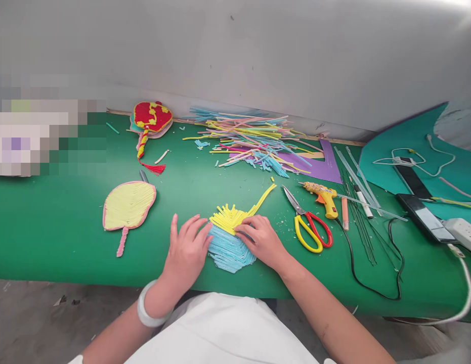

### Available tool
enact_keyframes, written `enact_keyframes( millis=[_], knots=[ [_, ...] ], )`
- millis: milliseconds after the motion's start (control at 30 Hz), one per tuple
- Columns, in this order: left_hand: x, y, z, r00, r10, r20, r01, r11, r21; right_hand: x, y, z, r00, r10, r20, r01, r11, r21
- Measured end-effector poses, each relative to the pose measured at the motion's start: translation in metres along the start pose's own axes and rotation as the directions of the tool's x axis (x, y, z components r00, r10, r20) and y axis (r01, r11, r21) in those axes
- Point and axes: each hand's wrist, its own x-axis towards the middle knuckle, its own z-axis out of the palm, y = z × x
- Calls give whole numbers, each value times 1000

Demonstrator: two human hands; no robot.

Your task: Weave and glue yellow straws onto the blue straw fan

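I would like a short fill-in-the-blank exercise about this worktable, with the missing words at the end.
1. The scissors have one red handle and one ____ handle.
2. The pale bangle circles the person's ____ wrist.
3. Between the left hand and right hand, yellow strips meet other strips coloured ____.
4. The glue gun lies to the ____ of the scissors.

Missing words: yellow; left; blue; right.
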Motion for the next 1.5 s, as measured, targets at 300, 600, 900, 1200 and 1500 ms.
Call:
enact_keyframes(
  millis=[300,600,900,1200,1500],
  knots=[
    [39,-34,11,977,182,116,-186,982,28,0,1,1,1000,-6,3,6,1000,0],
    [37,-35,15,971,214,111,-221,973,59,-1,3,3,1000,-8,3,8,1000,12],
    [36,-38,19,967,231,104,-239,969,65,0,2,3,1000,-1,11,1,1000,10],
    [35,-39,21,966,245,85,-250,966,57,3,-1,7,998,66,-8,-66,998,-4],
    [33,-42,26,964,254,76,-259,964,64,3,-1,11,997,73,-22,-74,997,-18]
  ],
)
